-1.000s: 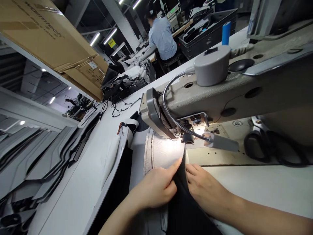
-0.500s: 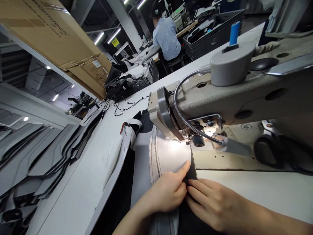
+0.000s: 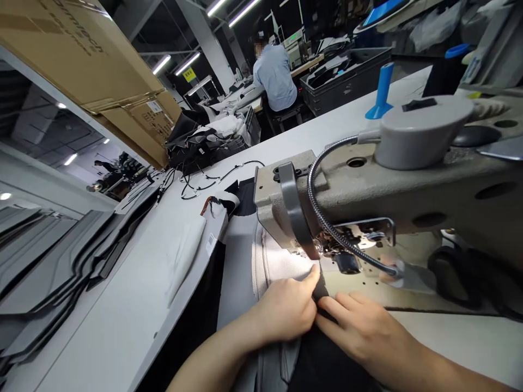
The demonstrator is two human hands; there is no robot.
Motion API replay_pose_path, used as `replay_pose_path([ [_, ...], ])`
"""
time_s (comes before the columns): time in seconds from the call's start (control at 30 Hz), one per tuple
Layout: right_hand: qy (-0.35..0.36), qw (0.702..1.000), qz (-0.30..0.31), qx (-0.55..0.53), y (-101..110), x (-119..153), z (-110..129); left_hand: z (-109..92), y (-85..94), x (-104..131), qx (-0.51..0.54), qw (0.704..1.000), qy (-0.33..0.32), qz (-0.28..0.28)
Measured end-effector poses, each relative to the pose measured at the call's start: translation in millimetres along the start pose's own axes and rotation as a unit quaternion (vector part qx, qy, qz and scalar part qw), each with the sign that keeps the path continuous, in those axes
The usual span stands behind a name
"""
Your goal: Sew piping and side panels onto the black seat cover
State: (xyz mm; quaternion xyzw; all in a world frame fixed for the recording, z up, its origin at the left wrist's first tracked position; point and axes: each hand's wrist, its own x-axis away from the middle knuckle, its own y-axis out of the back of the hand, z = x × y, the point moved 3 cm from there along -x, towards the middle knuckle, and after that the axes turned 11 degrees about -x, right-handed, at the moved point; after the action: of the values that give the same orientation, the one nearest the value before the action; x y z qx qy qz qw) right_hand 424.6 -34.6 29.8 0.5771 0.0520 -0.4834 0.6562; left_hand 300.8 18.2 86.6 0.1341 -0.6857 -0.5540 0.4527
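Under the head of a sewing machine (image 3: 281, 201) lies a light grey piece of fabric (image 3: 281, 264), curved, with a seam along its left side and black fabric (image 3: 322, 362) along its right edge. My left hand (image 3: 286, 307) is closed at that right edge, its index finger pressing on the grey top near the needle area and the other fingers curled under. Beside it, my right hand (image 3: 359, 326) pinches the black fabric, fingertips almost touching the left hand. The needle itself is hidden behind the machine's parts.
A bendable metal lamp neck (image 3: 316, 201) arches over the machine head. Scissors (image 3: 453, 277) lie behind it, partly hidden. Left are stacked grey panels (image 3: 53, 261) and a cardboard box (image 3: 81, 60). A blue spool holder (image 3: 382, 92) stands behind; a seated person (image 3: 275, 76) works farther back.
The camera view has shifted, so the machine sits lower and farther right. My hands and the fabric have moved closer to the needle area, with less grey fabric showing ahead of my left index finger.
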Motion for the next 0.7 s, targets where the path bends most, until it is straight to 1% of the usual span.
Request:
replay_pose_path([
  [0.17, -0.035, 0.999, -0.027, 0.012, -9.3, -1.7, -7.5, 13.4, 3.5, -11.2, -0.005, 0.999, -0.032, -0.03],
  [0.23, -0.038, 0.999, -0.023, 0.02, -11.6, -0.6, -8.7, 14.9, 4.7, -13.0, -0.016, 0.999, -0.036, -0.029],
  [0.3, -0.03, 0.999, -0.016, 0.037, -11.1, 1.4, -8.9, 12.1, 4.9, -12.0, -0.032, 0.999, -0.034, -0.019],
  [0.37, -0.002, 0.998, -0.001, 0.062, -6.9, 4.2, -7.1, 5.9, 2.2, -7.7, -0.046, 0.999, -0.016, -0.006],
  [0.43, 0.025, 0.996, 0.026, 0.08, 0.9, 7.5, -4.2, -1.0, -4.9, -0.1, -0.071, 0.997, 0.023, 0.011],
  [0.5, 0.03, 0.995, 0.055, 0.076, 11.6, 10.9, -1.6, -6.8, -14.8, 9.2, -0.107, 0.993, 0.054, 0.014],
  [0.53, 0.026, 0.995, 0.065, 0.066, 17.3, 12.4, -0.4, -8.5, -19.3, 13.7, -0.124, 0.99, 0.058, 0.009],
  [0.63, 0.028, 0.995, 0.091, 0.022, 28.9, 16.0, 3.7, -5.6, -25.6, 24.0, -0.132, 0.991, 0.035, -0.002],
  [0.7, 0.033, 0.995, 0.094, 0.002, 29.4, 17.5, 6.0, 3.1, -20.2, 27.4, -0.085, 0.996, 0.012, 0.009],
])
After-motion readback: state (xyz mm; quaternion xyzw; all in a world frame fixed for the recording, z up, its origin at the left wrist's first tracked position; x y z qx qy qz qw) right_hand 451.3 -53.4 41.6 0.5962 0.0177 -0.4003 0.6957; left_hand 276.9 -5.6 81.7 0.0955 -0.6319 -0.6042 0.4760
